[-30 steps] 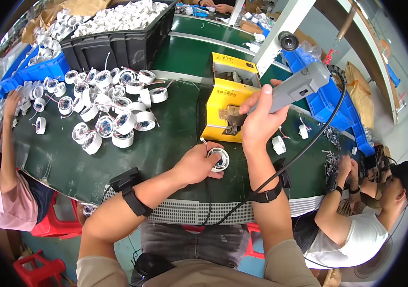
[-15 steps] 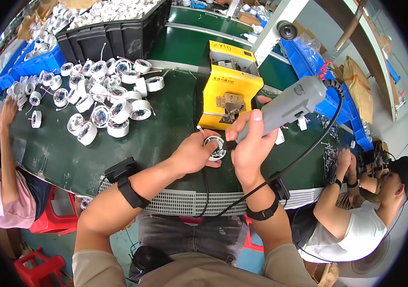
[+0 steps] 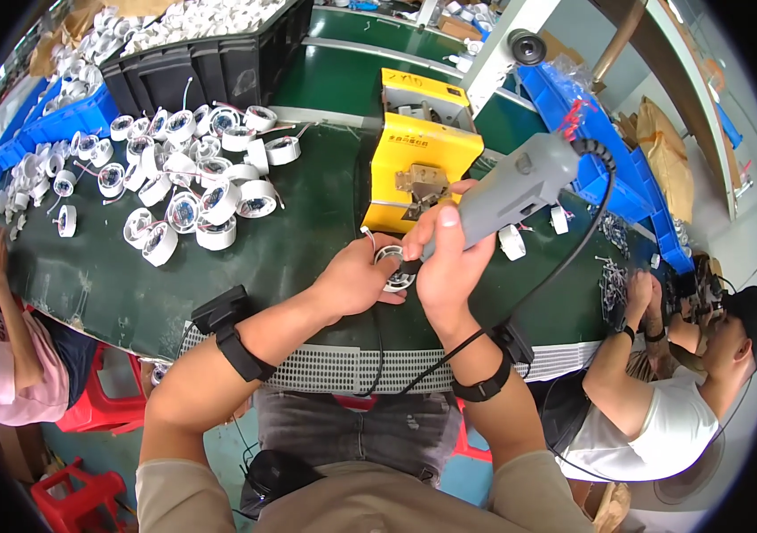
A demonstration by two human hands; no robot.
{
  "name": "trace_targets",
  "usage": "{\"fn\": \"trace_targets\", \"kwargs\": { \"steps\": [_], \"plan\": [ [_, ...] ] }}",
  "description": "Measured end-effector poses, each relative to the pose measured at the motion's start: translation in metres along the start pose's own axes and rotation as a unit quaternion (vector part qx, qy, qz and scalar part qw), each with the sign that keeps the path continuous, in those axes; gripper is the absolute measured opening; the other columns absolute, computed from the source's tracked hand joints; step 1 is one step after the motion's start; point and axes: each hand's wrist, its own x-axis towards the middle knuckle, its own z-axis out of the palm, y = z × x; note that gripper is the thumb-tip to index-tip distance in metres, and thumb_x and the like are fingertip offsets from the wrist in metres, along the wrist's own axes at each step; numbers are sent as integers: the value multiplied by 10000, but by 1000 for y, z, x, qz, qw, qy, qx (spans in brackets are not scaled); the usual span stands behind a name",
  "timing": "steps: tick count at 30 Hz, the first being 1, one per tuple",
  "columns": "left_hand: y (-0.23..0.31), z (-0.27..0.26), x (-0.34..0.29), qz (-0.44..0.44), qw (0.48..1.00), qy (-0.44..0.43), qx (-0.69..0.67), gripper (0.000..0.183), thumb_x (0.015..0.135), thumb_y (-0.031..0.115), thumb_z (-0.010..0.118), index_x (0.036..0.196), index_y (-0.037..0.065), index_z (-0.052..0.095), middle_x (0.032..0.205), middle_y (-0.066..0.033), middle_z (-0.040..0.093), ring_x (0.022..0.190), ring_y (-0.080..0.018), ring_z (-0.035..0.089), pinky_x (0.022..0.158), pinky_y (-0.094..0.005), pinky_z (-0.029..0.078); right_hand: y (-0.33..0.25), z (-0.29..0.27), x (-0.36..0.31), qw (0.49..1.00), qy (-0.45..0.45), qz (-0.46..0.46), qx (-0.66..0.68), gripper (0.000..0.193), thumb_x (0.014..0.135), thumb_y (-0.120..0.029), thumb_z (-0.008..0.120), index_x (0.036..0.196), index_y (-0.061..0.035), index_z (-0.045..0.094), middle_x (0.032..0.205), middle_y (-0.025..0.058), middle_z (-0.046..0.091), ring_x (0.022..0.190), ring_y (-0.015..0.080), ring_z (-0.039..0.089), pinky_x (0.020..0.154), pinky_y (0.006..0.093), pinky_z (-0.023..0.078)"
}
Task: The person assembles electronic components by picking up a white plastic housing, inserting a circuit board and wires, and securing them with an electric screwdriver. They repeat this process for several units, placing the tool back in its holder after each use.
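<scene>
I have the left hand (image 3: 356, 277) clamped on a white plastic ring-shaped housing (image 3: 400, 281), thumb over its open face, in front of the yellow metal box-shaped machine (image 3: 396, 164) on the dark green counter (image 3: 103, 284). I cannot tell whether the housing rests on the surface or is held just above it. A short white-tipped lead (image 3: 367, 233) sticks up beside the fingers.

The right hand (image 3: 451, 265) is wrapped around a thick grey electric screwdriver (image 3: 516, 182), tilted so that its dark front end points down at the housing's right edge; I can't make out whether the bit touches. Its black cable (image 3: 587, 238) curls from the back end down across the right forearm.

To the left I see a loose heap of round white housings with wires (image 3: 218, 202), a black plastic bin (image 3: 192, 75) behind it. To the right of the tool lie two small white round pieces (image 3: 512, 242). A co-worker in a white shirt (image 3: 653, 426) sits at far right, both hands near a heap of small metal parts (image 3: 611, 289).
</scene>
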Motion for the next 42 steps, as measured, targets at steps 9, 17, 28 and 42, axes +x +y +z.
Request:
{"fn": "trace_targets", "kwargs": {
  "steps": [9,17,28,42],
  "plan": [
    [52,-53,-28,160,821,192,514,366,837,196,603,1133,-17,589,845,-220,664,797,-286,691,688,-383,534,-8,-58,11,988,-96,-26,117,793,912,-642,414,1367,0,318,1082,157,585,989,248,589,898,388,445],
    [87,-88,-57,365,649,554,372,183,851,151,639,976,19,617,794,-103,597,606,-164,528,580,-296,432,-3,-209,49,771,-166,-20,-615,872,667,-262,831,1383,-5,404,1288,192,515,1206,337,502,1002,399,407],
    [-7,19,-23,150,973,-175,1,549,950,259,589,1373,-11,365,1168,-124,590,982,-165,609,859,-298,493,-37,-76,-62,881,-161,-57,-442,751,572,-188,889,1220,-25,545,1059,145,561,957,295,589,833,363,489],
    [8,-5,-17,25,979,-191,-72,398,985,272,509,1293,21,488,1131,-47,596,1011,-137,581,838,-295,484,-13,-89,-63,961,-64,258,72,126,933,-99,587,952,19,630,828,19,619,749,79,554,693,225,444]
  ]
}}
